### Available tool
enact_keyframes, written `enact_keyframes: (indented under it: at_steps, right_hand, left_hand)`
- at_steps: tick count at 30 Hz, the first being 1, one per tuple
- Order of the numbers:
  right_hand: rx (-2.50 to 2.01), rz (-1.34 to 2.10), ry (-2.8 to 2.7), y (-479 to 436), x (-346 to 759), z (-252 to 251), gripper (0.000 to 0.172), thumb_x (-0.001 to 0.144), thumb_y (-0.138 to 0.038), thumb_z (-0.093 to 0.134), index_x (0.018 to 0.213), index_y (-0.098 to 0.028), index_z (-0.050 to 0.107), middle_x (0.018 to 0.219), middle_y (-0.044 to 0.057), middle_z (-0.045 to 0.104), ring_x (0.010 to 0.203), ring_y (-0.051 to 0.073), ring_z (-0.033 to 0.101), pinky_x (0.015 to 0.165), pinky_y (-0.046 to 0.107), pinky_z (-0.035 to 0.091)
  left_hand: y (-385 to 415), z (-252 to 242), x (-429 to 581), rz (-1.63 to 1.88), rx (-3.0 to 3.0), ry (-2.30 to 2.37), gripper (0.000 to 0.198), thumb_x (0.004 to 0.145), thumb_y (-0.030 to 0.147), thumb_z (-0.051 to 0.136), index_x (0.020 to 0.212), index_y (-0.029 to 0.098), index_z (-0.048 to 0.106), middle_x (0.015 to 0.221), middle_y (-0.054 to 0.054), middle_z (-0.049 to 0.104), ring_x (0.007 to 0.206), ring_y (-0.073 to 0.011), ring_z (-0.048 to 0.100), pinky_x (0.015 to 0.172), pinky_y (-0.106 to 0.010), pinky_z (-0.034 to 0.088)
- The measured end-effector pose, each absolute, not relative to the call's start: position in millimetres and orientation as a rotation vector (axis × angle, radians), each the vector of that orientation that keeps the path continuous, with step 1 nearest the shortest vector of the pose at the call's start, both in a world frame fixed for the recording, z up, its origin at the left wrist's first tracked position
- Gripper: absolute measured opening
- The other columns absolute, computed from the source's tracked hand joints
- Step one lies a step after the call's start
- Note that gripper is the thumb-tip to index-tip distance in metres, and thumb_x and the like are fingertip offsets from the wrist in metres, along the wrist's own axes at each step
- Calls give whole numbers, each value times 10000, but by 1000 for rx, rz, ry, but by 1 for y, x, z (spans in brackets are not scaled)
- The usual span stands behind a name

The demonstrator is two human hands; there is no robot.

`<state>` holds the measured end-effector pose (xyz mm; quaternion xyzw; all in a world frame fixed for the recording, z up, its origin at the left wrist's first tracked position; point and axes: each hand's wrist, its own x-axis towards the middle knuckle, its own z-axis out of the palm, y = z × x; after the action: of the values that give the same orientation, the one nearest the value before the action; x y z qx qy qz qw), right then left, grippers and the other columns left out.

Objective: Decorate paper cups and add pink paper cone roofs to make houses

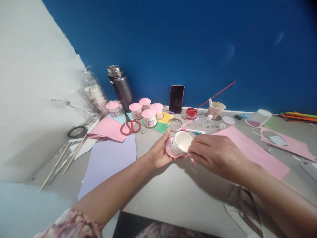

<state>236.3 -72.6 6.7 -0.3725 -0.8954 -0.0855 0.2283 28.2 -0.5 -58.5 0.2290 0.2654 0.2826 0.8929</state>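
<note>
A small paper cup (182,142) with painted sides lies tilted in my left hand (160,150), its open mouth turned up and to the right. Against its base is a pink paper disc (168,147), which my left thumb and fingers also touch. My right hand (215,152) is closed in a pinch at the cup's right rim. From under those fingertips a narrow pink paper strip (192,161) pokes down; the fingers hide its upper end. Beyond my hands stand several little cup houses (149,118) with pink cone roofs.
Red-handled scissors (130,127), a tape roll (174,125) and markers (189,131) lie behind my hands. Pink paper (252,150) is at right, lilac paper (109,165) at left. A steel flask (120,86), phone (176,99) and red paint jar (191,114) stand by the blue wall.
</note>
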Motion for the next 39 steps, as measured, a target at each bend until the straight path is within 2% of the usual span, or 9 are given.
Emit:
enact_keyframes:
  at_steps: [3,6,9,16,21,24,31,34,39]
  right_hand:
    - [-1087,-98,-2361,-70,238,6,195,994,-374,700,1035,-184,704,934,69,737,727,188,649,579,300,431]
    - [-1194,-68,-2292,-68,238,9,503,882,-439,815,1289,-190,655,1243,157,717,1039,292,711,741,359,575]
    - [-1316,-78,-2278,-64,239,9,660,786,-454,864,1348,-201,630,1351,181,674,1208,371,669,850,451,615]
    - [-1360,-66,-2341,-62,238,4,613,770,-428,872,1297,-188,670,1301,154,705,1184,360,681,866,470,629]
    - [-1352,-146,-2379,-66,235,6,648,770,-468,876,1298,-157,666,1282,165,733,1127,371,699,803,482,631]
    - [-1315,-216,-2381,-69,233,6,613,820,-448,828,1313,-132,647,1288,183,742,1099,372,705,811,497,623]
    - [-1206,-282,-2391,-75,227,9,361,928,-363,689,1205,-131,675,1200,189,757,998,355,695,779,487,584]
    - [-1175,-316,-2420,-77,226,11,353,947,-347,667,1214,-116,673,1197,200,746,1011,358,675,803,496,569]
    - [-1175,-327,-2446,-77,226,10,407,939,-327,665,1278,-102,654,1208,201,734,1037,368,653,834,511,551]
  left_hand:
    - [-2,-59,29,597,465,527,602,1067,580,435,1308,79,667,1168,-207,773,1005,-295,748,791,-382,606]
    - [-4,-59,30,612,504,530,620,1071,592,403,1310,89,676,1179,-206,772,1015,-300,746,815,-397,604]
    - [-6,-57,31,635,571,538,647,1073,600,386,1223,66,720,1103,-204,782,912,-268,747,763,-353,594]
    - [-10,-51,34,663,575,579,702,1093,592,289,1169,67,749,1017,-181,782,824,-225,730,699,-299,563]
    - [-9,-55,33,684,565,606,696,1067,643,340,1216,90,735,958,-138,765,778,-214,700,704,-307,539]
    - [-9,-56,33,683,555,587,697,1073,638,319,1232,94,726,970,-134,759,792,-214,695,718,-312,535]
    - [-9,-55,35,665,513,586,664,1094,585,316,1236,73,714,1050,-170,772,853,-222,721,724,-306,549]
    - [-9,-55,35,667,509,608,614,1116,513,294,1263,80,704,1048,-170,782,868,-232,734,729,-320,567]
    - [-10,-56,35,664,460,601,523,1105,469,402,1239,63,702,1064,-175,783,933,-251,740,734,-321,573]
